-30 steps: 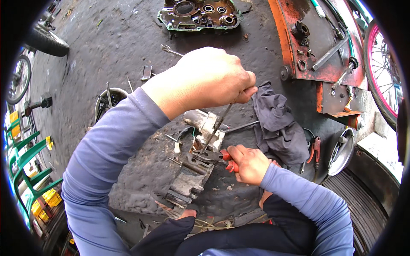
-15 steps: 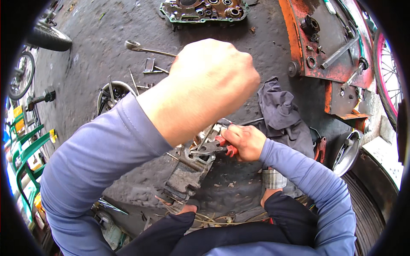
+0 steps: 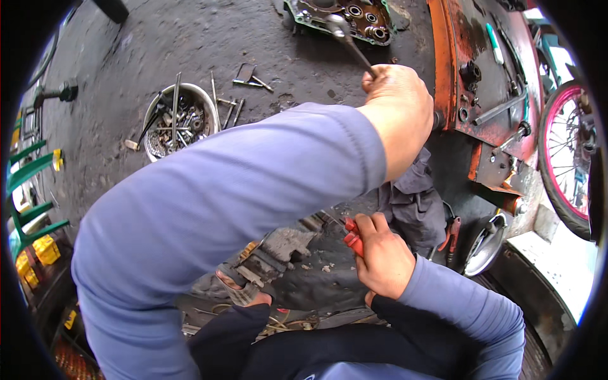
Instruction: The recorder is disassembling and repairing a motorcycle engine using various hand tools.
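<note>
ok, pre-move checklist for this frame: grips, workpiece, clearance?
1. Left hand grip on the long metal tool: ok, fist closed round its shaft, tool raised high.
2. Right hand grip on the red-handled tool: ok, fingers wrapped on the handle.
3. Tip of the red-handled tool seated on the part: cannot tell, hidden under the left sleeve.
4. Grey metal part steady on the floor: cannot tell, mostly covered; a sandalled foot lies right beside it.
5. View of the strike point: not ok, the sleeve blocks it.
6. Grey rag clear of the hands: ok, lies to the side.
</note>
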`<state>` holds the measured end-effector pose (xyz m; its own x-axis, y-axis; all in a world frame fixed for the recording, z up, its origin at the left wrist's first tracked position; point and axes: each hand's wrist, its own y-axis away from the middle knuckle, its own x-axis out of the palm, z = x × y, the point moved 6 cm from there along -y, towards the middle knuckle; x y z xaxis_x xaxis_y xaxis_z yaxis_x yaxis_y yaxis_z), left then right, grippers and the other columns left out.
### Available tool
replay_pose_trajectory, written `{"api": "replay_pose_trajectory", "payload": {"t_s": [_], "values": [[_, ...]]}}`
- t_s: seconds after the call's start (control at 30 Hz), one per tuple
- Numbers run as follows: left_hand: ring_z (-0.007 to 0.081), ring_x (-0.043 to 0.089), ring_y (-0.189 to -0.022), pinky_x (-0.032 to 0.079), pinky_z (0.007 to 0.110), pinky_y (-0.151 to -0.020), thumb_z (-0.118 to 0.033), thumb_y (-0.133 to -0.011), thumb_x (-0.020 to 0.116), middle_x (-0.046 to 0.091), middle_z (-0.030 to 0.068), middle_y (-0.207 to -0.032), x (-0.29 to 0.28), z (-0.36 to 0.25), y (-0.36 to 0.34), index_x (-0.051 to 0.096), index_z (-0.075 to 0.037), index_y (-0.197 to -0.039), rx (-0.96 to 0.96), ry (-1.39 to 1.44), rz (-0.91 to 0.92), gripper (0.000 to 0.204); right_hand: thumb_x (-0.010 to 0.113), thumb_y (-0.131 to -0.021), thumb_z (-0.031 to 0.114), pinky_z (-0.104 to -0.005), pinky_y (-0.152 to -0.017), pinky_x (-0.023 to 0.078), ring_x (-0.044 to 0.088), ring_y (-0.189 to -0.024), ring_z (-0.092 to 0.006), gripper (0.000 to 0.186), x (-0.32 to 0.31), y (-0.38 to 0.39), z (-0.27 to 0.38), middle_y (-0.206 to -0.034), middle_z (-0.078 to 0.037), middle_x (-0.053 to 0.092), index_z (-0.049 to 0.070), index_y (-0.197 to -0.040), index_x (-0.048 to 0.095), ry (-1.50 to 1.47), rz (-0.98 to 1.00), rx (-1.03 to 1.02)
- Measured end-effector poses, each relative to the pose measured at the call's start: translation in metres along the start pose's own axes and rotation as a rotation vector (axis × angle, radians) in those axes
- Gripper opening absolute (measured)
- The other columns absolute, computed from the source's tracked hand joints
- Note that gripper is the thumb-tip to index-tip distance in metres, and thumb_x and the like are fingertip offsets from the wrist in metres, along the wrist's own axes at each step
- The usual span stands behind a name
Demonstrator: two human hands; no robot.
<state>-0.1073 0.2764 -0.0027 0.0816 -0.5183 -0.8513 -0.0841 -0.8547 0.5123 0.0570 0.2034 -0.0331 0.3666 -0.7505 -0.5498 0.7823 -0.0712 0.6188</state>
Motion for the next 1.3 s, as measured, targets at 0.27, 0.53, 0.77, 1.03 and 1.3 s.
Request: {"api": "replay_pose_trajectory", "payload": {"t_s": [0.27,0.53,0.77,1.03,1.3], "values": [[0.0175,0.057,-0.07,0.033,0.039,-0.048,-0.025,-0.075,0.078,0.061,-0.0073,-0.081,0.018,0.003,-0.003,0.075,-0.017,-0.094,-0.151,0.123,-0.19,0.021,0.058,-0.077,0.008,-0.0501,-0.086,0.053,0.067,-0.093,-0.0427,0.038,-0.008,-0.014,0.074,-0.088,-0.029,0.067,-0.007,-0.111,0.057,0.192,0.263,0.339],[0.0216,0.068,-0.079,0.042,0.043,-0.047,-0.014,-0.081,0.071,0.07,-0.0026,-0.085,0.009,0.0,-0.008,0.077,-0.015,-0.099,-0.144,0.079,-0.286,0.019,0.052,-0.091,0.015,-0.0408,-0.067,0.055,0.072,-0.076,-0.0279,0.04,0.043,-0.06,0.055,-0.091,-0.024,0.071,-0.001,-0.128,0.059,0.355,0.877,0.326],[0.0215,0.066,-0.075,0.039,0.042,-0.046,-0.017,-0.08,0.073,0.068,-0.0039,-0.082,0.019,0.004,-0.036,0.077,-0.015,-0.095,-0.198,0.087,-0.158,0.016,0.058,-0.084,0.011,-0.0408,-0.084,0.056,0.071,-0.098,-0.0345,0.037,0.036,-0.056,0.096,-0.103,-0.023,0.072,0.004,-0.119,0.068,0.474,0.755,-0.172],[0.0187,0.064,-0.074,0.038,0.04,-0.045,-0.019,-0.075,0.077,0.067,-0.0056,-0.082,0.003,-0.006,-0.018,0.076,-0.015,-0.094,-0.082,0.054,-0.091,0.019,0.069,-0.074,0.008,-0.0428,-0.087,0.058,0.071,-0.102,-0.0381,0.033,0.009,-0.04,0.104,-0.107,-0.023,0.072,0.002,-0.107,0.074,0.713,0.977,0.017],[0.018,0.068,-0.079,0.043,0.04,-0.046,-0.016,-0.073,0.08,0.069,-0.0053,-0.087,0.004,0.005,-0.007,0.077,-0.014,-0.098,-0.107,0.03,-0.025,0.025,0.057,-0.082,0.008,-0.0503,-0.077,0.054,0.068,-0.086,-0.0476,0.034,0.002,-0.008,0.043,-0.091,-0.032,0.067,-0.009,-0.11,0.048,0.115,0.188,0.245]]}}
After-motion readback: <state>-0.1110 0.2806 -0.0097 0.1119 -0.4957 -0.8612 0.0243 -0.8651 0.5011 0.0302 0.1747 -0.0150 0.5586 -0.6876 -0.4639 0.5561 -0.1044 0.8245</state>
